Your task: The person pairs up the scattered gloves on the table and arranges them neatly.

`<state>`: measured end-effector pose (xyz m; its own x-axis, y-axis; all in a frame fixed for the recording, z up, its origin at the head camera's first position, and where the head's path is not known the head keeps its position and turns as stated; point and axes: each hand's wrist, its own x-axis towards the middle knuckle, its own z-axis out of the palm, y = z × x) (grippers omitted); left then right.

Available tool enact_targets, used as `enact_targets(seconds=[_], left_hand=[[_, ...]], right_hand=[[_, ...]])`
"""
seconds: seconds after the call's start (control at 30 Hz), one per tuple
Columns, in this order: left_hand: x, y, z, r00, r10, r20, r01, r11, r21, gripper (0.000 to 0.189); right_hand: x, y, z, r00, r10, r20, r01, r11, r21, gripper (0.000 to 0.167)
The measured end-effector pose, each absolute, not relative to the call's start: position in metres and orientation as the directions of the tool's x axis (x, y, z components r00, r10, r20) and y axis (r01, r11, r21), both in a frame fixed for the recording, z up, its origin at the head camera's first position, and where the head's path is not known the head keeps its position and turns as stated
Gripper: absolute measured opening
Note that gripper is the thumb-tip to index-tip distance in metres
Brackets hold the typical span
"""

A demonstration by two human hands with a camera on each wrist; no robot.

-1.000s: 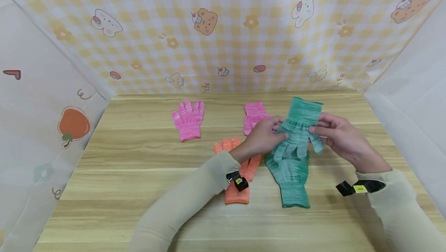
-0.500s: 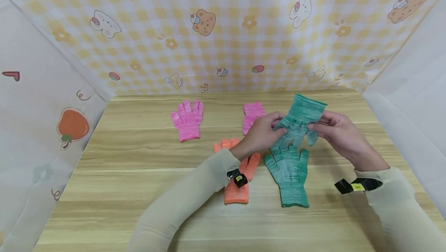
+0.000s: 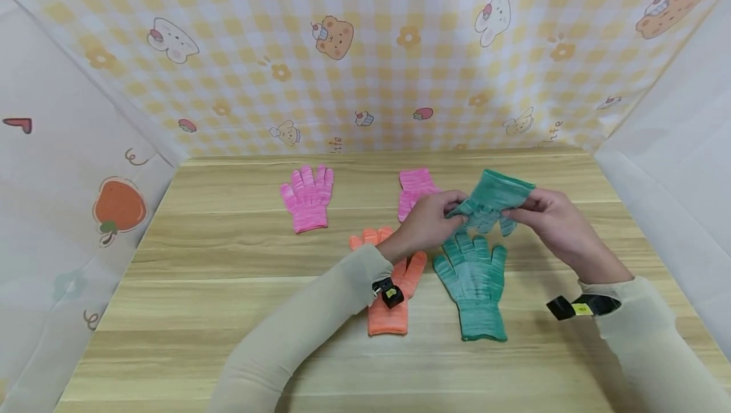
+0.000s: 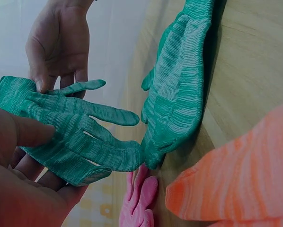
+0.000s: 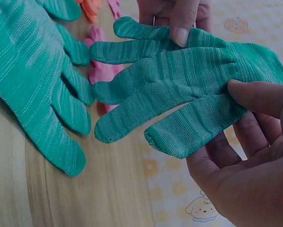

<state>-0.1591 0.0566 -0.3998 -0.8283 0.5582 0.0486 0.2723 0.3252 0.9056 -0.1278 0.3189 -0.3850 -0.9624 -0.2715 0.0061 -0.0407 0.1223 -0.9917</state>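
Note:
Both hands hold one green knitted glove above the back right of the table, its cuff up and its fingers pointing down toward the person. My left hand pinches its left edge, thumb on top and fingers underneath. On the opposite edge, near the cuff, my right hand pinches it the same way. In the right wrist view the held glove's fingers spread out flat. A second green glove lies flat just below, fingers pointing away, its fingertips close to those of the held one.
An orange glove lies left of the flat green one, partly hidden under the left forearm. One pink glove lies at the back left of the wooden table. Another pink glove is partly covered by the left hand.
The held green glove has tilted, its cuff rising then dipping, and its fingers have drawn back off the flat green glove, which now shows its own fingers. Both hands keep their grip.

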Motion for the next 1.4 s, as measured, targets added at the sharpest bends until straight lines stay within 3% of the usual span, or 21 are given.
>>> enact_targets(seconds=[0.3, 0.7, 0.9, 1.03, 1.23, 1.4], left_hand=[[-0.153, 0.052, -0.405, -0.789, 0.610, 0.079, 0.384, 0.389, 0.837, 0.028], [-0.142, 0.042, -0.409, -0.703, 0.701, 0.117, 0.556, 0.440, 0.706, 0.028], [-0.138, 0.040, -0.412, -0.670, 0.735, 0.103, 0.600, 0.454, 0.659, 0.023], [-0.135, 0.041, -0.414, -0.651, 0.754, 0.087, 0.615, 0.457, 0.643, 0.024], [-0.131, 0.042, -0.417, -0.612, 0.788, 0.061, 0.664, 0.471, 0.581, 0.027], [-0.128, 0.042, -0.419, -0.584, 0.810, 0.052, 0.704, 0.473, 0.529, 0.024]], right_hand=[[-0.115, 0.322, -0.386, -0.961, -0.275, -0.011, -0.062, 0.255, -0.965, 0.026], [-0.094, 0.325, -0.397, -0.951, -0.309, -0.007, -0.092, 0.305, -0.948, 0.015], [-0.085, 0.327, -0.402, -0.934, -0.356, -0.025, -0.093, 0.311, -0.946, 0.027], [-0.078, 0.329, -0.405, -0.929, -0.367, -0.049, -0.086, 0.343, -0.936, 0.025], [-0.070, 0.329, -0.409, -0.910, -0.414, 0.004, -0.191, 0.412, -0.891, 0.026], [-0.064, 0.331, -0.413, -0.879, -0.474, 0.044, -0.246, 0.375, -0.894, 0.030]])
